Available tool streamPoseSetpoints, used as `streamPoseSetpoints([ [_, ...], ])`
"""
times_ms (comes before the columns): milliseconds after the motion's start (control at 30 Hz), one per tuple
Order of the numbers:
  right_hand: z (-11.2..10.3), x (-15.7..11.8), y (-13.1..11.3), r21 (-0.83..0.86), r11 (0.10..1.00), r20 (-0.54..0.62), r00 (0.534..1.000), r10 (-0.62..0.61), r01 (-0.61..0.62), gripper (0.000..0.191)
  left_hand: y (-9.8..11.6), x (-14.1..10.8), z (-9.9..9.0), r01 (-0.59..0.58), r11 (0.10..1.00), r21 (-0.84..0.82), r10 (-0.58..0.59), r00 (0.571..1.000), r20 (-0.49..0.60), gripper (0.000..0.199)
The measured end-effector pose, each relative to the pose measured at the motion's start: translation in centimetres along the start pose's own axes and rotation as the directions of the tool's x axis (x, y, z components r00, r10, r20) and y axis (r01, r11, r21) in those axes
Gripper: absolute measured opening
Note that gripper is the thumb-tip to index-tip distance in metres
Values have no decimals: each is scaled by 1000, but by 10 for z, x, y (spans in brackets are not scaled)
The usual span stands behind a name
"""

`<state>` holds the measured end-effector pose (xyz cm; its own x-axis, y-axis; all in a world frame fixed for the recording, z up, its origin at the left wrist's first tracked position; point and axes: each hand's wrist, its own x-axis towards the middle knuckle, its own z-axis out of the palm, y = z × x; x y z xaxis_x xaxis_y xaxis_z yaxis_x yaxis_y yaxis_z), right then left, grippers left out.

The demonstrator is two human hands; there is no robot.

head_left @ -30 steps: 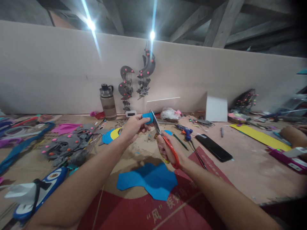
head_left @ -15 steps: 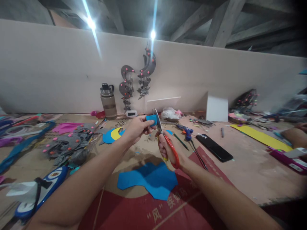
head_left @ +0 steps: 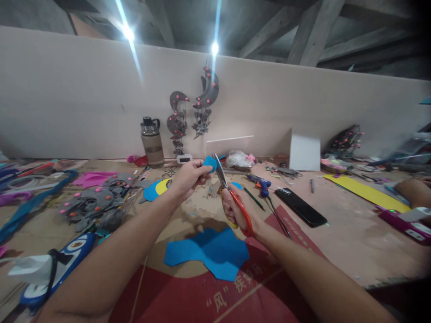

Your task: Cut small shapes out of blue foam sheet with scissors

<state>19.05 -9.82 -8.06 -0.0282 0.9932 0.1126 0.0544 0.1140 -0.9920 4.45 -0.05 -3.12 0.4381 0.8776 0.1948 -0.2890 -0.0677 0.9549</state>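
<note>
Between the thumb and fingers of my left hand (head_left: 193, 176) is a small piece of blue felt (head_left: 210, 162). My right hand (head_left: 235, 208) grips scissors (head_left: 241, 207) with red and yellow handles, the blades pointing up beside the felt's right edge. Whether the blades touch the felt, I cannot tell. Below both hands, a larger blue felt sheet (head_left: 215, 252) with cut edges lies on the cardboard. A blue and yellow felt shape (head_left: 155, 190) rests behind my left wrist, which partly hides it.
To the right lie a green pencil (head_left: 254, 198), a blue glue gun (head_left: 261, 185) with its cord, and a black phone (head_left: 301, 207). Grey felt pieces with pink balls (head_left: 97, 199) are heaped on the left. A water bottle (head_left: 152, 146) stands by the wall. Another person's hand (head_left: 415, 190) is at far right.
The small blue felt piece has turned in my left fingers and now looks smaller and more pointed. My left hand has shifted slightly left, and the scissor blades have tilted a little left.
</note>
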Motion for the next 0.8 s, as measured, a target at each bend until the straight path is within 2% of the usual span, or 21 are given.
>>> streamPoseSetpoints([
  [267,4,-4,-10,12,999,-21,999,39,-39,43,-1,1,-1,3,1000,-5,-3,1000,-26,29],
  [400,4,-3,-7,23,999,-16,999,42,-41,42,0,1,-3,6,1000,21,-5,999,-51,30],
  [567,2,2,1,-34,999,-11,1000,3,-4,41,0,4,-8,49,994,103,-51,998,20,32],
  [800,5,-1,-7,59,997,-20,998,56,-55,43,-4,6,-8,63,993,103,-67,997,38,34],
])
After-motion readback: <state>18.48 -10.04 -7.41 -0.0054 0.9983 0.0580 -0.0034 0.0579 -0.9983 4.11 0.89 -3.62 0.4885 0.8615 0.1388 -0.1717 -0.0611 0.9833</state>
